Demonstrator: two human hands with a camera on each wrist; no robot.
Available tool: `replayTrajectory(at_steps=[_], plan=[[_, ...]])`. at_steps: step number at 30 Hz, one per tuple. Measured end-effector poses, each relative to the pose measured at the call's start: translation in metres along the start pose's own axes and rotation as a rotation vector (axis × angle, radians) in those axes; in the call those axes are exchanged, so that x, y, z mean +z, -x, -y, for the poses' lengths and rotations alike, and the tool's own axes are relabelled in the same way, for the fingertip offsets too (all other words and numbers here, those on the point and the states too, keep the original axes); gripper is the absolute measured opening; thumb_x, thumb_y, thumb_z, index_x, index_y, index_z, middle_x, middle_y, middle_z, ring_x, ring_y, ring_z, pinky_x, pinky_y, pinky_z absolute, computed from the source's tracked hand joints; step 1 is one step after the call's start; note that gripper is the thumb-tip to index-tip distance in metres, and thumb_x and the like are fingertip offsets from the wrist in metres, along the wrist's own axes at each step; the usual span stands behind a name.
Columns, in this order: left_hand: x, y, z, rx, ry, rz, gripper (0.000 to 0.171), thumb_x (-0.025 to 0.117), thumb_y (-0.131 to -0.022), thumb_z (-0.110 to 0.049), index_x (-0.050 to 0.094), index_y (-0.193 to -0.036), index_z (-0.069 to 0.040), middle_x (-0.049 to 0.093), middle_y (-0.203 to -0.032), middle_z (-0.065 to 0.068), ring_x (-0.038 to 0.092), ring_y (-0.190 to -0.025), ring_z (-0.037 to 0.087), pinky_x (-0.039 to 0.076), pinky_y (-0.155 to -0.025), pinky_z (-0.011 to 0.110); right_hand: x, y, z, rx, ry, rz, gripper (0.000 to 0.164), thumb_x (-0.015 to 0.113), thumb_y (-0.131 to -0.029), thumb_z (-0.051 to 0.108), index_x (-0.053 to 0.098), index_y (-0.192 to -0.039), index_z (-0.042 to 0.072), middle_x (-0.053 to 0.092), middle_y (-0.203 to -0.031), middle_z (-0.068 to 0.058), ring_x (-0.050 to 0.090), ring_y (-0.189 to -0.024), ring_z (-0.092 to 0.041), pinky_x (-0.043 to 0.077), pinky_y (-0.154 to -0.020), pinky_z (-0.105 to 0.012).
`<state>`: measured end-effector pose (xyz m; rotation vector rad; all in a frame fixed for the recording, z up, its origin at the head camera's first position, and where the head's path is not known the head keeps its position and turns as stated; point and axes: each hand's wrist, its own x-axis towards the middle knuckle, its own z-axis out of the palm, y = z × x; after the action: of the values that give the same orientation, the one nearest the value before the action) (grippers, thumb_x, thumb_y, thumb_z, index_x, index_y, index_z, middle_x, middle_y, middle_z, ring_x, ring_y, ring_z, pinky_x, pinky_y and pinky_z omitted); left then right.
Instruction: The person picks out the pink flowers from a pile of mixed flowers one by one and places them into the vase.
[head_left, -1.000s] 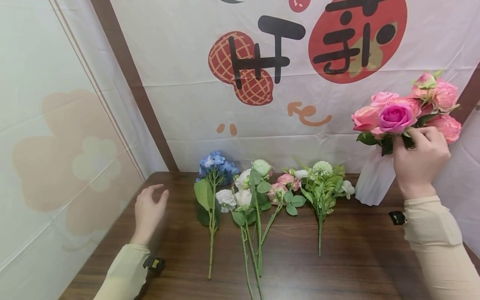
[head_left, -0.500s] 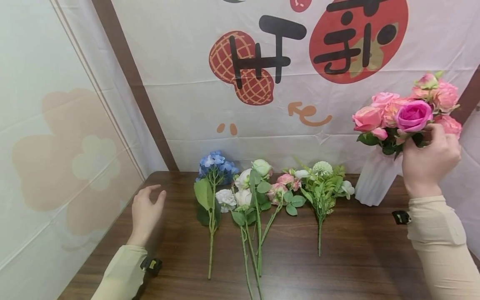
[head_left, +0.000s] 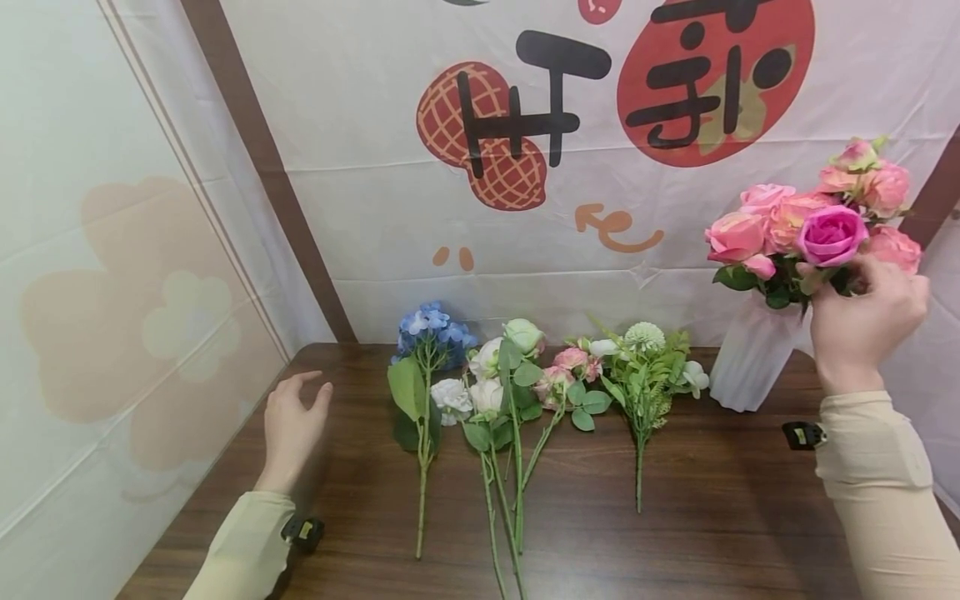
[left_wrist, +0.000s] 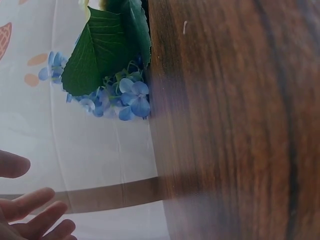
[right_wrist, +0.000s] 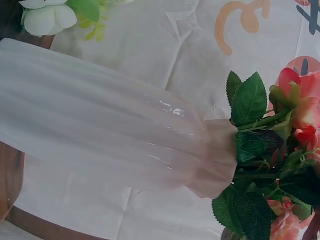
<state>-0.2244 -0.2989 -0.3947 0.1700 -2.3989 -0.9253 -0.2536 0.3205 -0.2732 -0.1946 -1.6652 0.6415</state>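
A white fluted vase stands at the right back of the table, full of coral-pink roses. My right hand pinches a magenta rose just under its bloom, among the others. Its stem is hidden by leaves and by the hand. The right wrist view shows the vase sideways, with dark green leaves at its ruffled mouth. My left hand hovers over the table's left side, fingers relaxed and holding nothing. Nearest to it lies a blue hydrangea, whose blue petals also show in the left wrist view.
Right of the hydrangea, white roses, small pink roses and a green sprig with a pompom flower lie on the brown wooden table. A printed white cloth hangs close behind.
My right hand has moved a little to the right with the magenta rose, which now sits further right among the pink blooms. My left hand has shifted only slightly left.
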Motion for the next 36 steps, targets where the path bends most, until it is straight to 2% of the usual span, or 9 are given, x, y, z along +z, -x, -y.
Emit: replayTrajectory(at_steps=[2,4,11,14,19,22,25,29,36], plan=[[0.000,0.000,0.000,-0.002,-0.001,0.000,0.036,0.055,-0.094,-0.019,0.059,-0.121,0.003,0.054,-0.125,0.026,0.045,-0.116,0.043,0.033,-0.096,0.055,-0.001,0.001,-0.002,0.026,0.018,0.011,0.027,0.072,-0.078,0.024,0.070,-0.079,-0.003,0.045,-0.054,0.009,0.022,-0.065,0.021,0.028,-0.070,-0.034],[0.000,0.000,-0.001,-0.001,-0.001,-0.001,0.035,0.055,-0.094,-0.019,0.059,-0.121,0.003,0.054,-0.125,0.026,0.045,-0.116,0.043,0.033,-0.096,0.055,-0.001,0.001,-0.004,0.046,0.044,0.023,0.028,0.071,-0.079,0.025,0.069,-0.076,-0.003,0.046,-0.052,0.010,0.022,-0.064,0.022,0.022,-0.062,-0.030],[0.001,0.000,0.000,-0.005,-0.002,-0.002,0.035,0.055,-0.093,-0.019,0.059,-0.121,0.003,0.054,-0.125,0.026,0.045,-0.115,0.043,0.033,-0.095,0.055,0.000,0.001,-0.011,0.133,0.066,0.009,0.028,0.075,-0.076,0.028,0.073,-0.088,0.003,0.034,-0.064,0.035,0.027,-0.061,0.027,0.020,-0.064,-0.017],[0.001,0.000,0.001,-0.007,-0.004,-0.001,0.035,0.055,-0.093,-0.019,0.059,-0.121,0.003,0.054,-0.125,0.026,0.045,-0.115,0.043,0.033,-0.096,0.055,0.002,0.001,-0.012,0.152,0.071,-0.007,0.027,0.074,-0.076,0.025,0.074,-0.091,0.003,0.041,-0.066,0.029,0.028,-0.060,0.028,0.021,-0.064,-0.012],[0.001,0.000,0.001,-0.003,-0.008,0.000,0.035,0.055,-0.093,-0.019,0.059,-0.120,0.003,0.054,-0.125,0.026,0.045,-0.115,0.043,0.033,-0.096,0.055,0.003,0.001,-0.014,0.151,0.097,0.014,0.025,0.074,-0.076,0.024,0.074,-0.092,0.004,0.066,-0.069,-0.004,0.027,-0.061,0.030,0.021,-0.063,-0.012],[0.001,0.000,0.001,-0.001,-0.008,-0.002,0.035,0.055,-0.093,-0.019,0.059,-0.120,0.003,0.055,-0.124,0.027,0.045,-0.114,0.044,0.033,-0.095,0.055,0.002,0.002,-0.015,0.130,0.097,0.038,0.025,0.074,-0.076,0.023,0.073,-0.093,0.004,0.069,-0.079,-0.020,0.026,-0.061,0.030,0.020,-0.062,-0.015],[0.001,0.000,0.000,-0.002,-0.006,-0.002,0.035,0.055,-0.093,-0.019,0.059,-0.120,0.003,0.055,-0.124,0.026,0.045,-0.114,0.043,0.033,-0.095,0.055,0.002,0.005,-0.018,0.119,0.089,0.068,0.022,0.070,-0.077,0.021,0.072,-0.091,0.003,0.063,-0.063,-0.001,0.025,-0.059,0.028,0.019,-0.058,-0.019],[0.002,0.000,0.000,-0.001,-0.007,0.000,0.035,0.056,-0.093,-0.019,0.059,-0.120,0.003,0.055,-0.124,0.026,0.045,-0.115,0.043,0.033,-0.096,0.055,0.001,0.008,-0.023,0.134,0.083,0.090,0.023,0.069,-0.077,0.020,0.071,-0.091,0.003,0.032,-0.063,0.034,0.025,-0.055,0.025,0.018,-0.054,-0.021],[0.003,0.000,0.000,0.003,-0.004,-0.004,0.035,0.056,-0.093,-0.019,0.060,-0.120,0.003,0.055,-0.123,0.026,0.046,-0.115,0.044,0.033,-0.095,0.055,0.000,0.007,-0.023,0.127,0.092,0.111,0.020,0.060,-0.078,0.016,0.069,-0.089,0.002,0.030,-0.061,0.034,0.023,-0.054,0.023,0.017,-0.053,-0.023]])
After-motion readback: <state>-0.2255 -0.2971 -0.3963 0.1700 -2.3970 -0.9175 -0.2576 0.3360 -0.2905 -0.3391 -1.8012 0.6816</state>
